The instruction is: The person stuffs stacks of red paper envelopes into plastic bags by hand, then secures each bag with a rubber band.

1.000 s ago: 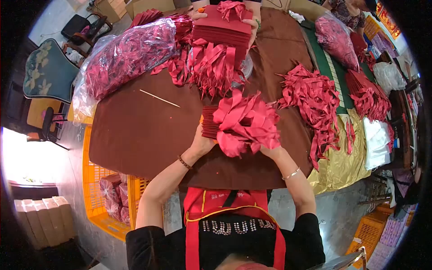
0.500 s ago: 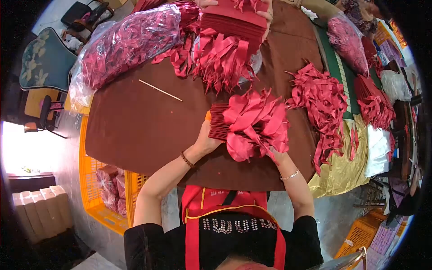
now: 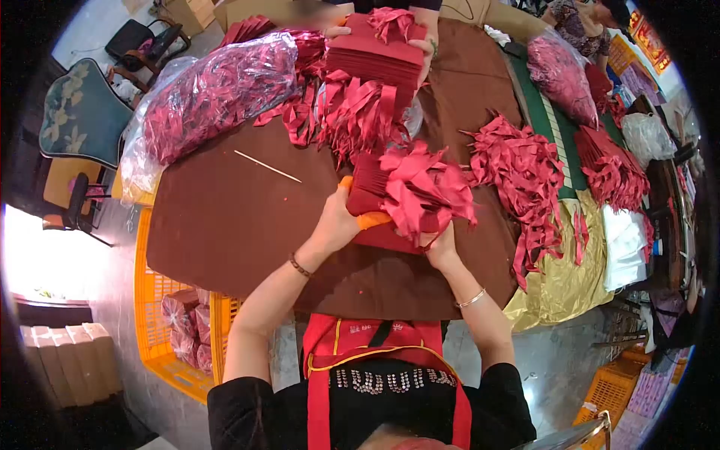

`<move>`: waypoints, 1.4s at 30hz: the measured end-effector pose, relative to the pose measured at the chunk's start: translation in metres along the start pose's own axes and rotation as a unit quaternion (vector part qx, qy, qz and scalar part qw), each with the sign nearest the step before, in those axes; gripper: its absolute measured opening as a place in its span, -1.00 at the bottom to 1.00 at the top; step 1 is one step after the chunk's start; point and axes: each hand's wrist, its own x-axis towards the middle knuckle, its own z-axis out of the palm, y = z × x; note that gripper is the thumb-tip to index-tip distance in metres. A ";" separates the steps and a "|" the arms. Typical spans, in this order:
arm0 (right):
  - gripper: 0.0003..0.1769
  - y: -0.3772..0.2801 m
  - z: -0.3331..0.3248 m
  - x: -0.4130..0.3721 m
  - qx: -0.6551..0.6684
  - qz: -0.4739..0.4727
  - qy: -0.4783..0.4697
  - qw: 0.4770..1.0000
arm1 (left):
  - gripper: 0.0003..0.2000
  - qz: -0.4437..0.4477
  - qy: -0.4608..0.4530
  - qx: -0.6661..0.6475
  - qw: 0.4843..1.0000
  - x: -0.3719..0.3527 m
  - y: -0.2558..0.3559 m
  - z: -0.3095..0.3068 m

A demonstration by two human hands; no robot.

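Top (image 3: 255, 412): was black, short-sleeved, with shiny studded lettering (image 3: 394, 380). Apron (image 3: 345, 356): was red, yellow-trimmed, with red straps (image 3: 319, 412), pale small characters, partly illegible, and a black strip (image 3: 384, 331). Left hand (image 3: 335, 219): wore orange digit coverings (image 3: 373, 220); its wrist had a brown beaded bracelet (image 3: 300, 267). Right hand (image 3: 441, 246): its wrist bore a slim, shiny metallic bangle (image 3: 472, 299).

A dark-red, layered flat stack (image 3: 367, 184) sits in the left hand (image 3: 339, 221). Shiny red fabric ribbons (image 3: 429, 191) bunch beyond the right hand (image 3: 441, 244).
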 end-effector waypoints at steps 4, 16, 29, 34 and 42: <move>-0.43 -0.011 0.028 -0.003 0.127 -0.132 0.020 0.983 | -0.25 -0.012 -0.092 0.191 0.977 0.009 0.054 -0.013; -0.42 0.005 0.053 -0.020 0.323 -0.093 0.115 0.935 | -0.30 0.071 -0.178 0.404 0.895 0.020 0.112 0.014; -0.41 -0.146 0.040 -0.065 -0.481 -0.568 0.121 0.657 | -0.67 0.336 -0.308 0.558 0.693 0.035 0.137 0.024; 0.05 -0.151 0.019 -0.045 -0.516 -0.219 -0.042 0.827 | -0.66 0.342 -0.312 0.625 0.628 0.020 0.129 0.031; 0.18 -0.156 0.037 -0.036 -0.688 -0.311 -0.027 0.655 | -0.62 0.269 -0.251 0.532 0.763 0.007 0.104 0.018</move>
